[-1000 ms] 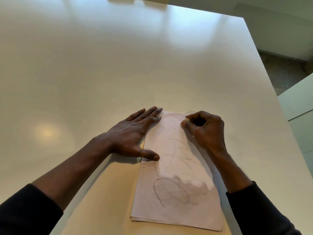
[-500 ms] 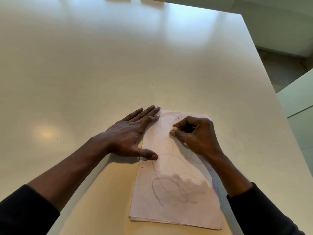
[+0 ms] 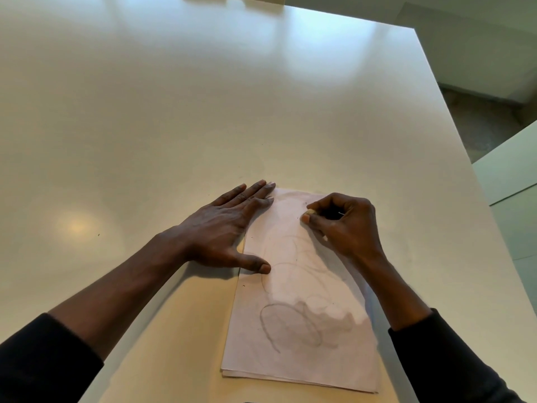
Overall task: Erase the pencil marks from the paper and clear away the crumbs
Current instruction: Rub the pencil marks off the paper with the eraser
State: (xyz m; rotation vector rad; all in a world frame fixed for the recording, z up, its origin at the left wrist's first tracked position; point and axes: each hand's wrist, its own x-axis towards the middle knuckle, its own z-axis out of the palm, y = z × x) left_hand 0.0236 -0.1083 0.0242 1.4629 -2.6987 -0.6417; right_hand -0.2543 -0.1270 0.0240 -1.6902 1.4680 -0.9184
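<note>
A white sheet of paper lies lengthwise on the table in front of me. Dark looping pencil marks cover its near half; fainter lines run across its middle. My left hand lies flat, fingers straight, pressing the paper's far left edge, thumb on the sheet. My right hand has its fingers curled and pinches a small pale eraser against the paper's far end. A few tiny dark crumbs lie near the eraser.
The paper rests on a wide glossy cream table. The table's right edge runs close to my right arm, with floor beyond it. A second pale surface stands at the right.
My right hand with the eraser slid left over the paper's far end, then back to the right. My left hand stayed pressed in place.
</note>
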